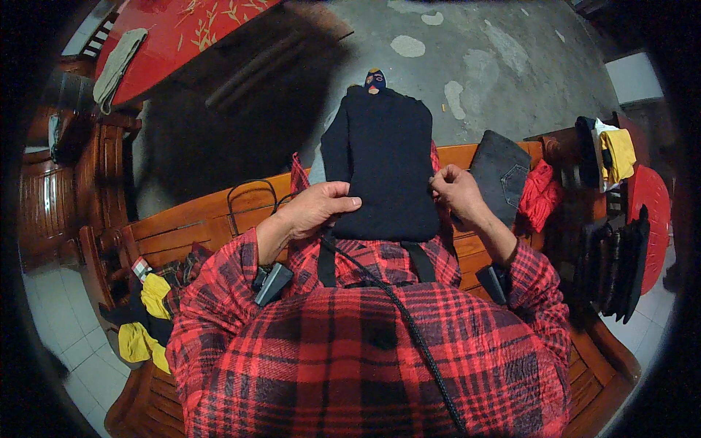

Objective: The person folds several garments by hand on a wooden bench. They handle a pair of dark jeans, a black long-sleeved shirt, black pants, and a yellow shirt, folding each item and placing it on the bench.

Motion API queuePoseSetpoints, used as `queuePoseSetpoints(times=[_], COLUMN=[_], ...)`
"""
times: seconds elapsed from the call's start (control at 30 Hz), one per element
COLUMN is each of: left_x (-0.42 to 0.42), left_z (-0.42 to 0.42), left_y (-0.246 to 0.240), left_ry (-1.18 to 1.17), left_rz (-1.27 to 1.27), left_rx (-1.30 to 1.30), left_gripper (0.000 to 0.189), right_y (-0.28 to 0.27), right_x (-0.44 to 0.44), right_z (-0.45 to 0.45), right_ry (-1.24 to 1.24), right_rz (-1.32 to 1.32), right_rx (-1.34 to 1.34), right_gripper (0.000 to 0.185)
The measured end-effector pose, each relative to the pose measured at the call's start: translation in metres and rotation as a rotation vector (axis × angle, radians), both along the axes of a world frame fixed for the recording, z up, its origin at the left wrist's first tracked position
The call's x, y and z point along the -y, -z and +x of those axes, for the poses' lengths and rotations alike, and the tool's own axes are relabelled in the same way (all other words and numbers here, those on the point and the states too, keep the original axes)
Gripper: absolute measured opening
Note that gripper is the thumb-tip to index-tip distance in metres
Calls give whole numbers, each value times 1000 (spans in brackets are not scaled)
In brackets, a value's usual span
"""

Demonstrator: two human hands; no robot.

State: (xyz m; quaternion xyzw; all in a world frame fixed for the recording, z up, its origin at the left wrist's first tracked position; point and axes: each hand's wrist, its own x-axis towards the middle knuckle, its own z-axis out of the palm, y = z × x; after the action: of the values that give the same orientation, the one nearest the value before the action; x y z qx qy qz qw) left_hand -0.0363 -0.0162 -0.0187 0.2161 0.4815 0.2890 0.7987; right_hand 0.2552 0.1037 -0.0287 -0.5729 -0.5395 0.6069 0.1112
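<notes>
A dark knit or cloth garment [389, 164], partly folded, lies over my lap and knees, its far end past the bench edge. My left hand [323, 208] pinches its left edge, the thumb on top and the fingers beneath. At the right edge my right hand [453, 189] has its fingertips closed on the fabric. Just beyond my right hand, folded dark jeans [501, 169] rest on the wooden bench, beside a crumpled red cloth [539, 194]. A black cord [394, 298] runs down over my plaid shirt.
A red table [159, 44] with a folded grey cloth [118, 71] stands far left. Yellow and dark clothes [156, 295] lie on the wooden bench [181, 235] at left. More folded clothes [619, 153] are at right, near a red stool [651, 230] and a dark stack of clothing [619, 268].
</notes>
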Motion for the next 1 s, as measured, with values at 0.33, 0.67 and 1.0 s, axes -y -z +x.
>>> queuePoseSetpoints(times=[0.33, 0.67, 1.0], left_x=[-8, -27, -81], left_z=[12, 2, -29], left_y=[-3, -33, -104], left_ry=[-293, -214, -206], left_rz=[-9, 193, 512], left_rx=[-87, -183, -428], left_gripper=[17, 14, 16], right_y=[-6, -14, -86], right_x=[0, -3, -53], right_z=[-19, -21, -43], right_ry=[-77, 1, 214], right_rz=[34, 61, 0], right_rx=[131, -43, -511], right_gripper=[30, 19, 17])
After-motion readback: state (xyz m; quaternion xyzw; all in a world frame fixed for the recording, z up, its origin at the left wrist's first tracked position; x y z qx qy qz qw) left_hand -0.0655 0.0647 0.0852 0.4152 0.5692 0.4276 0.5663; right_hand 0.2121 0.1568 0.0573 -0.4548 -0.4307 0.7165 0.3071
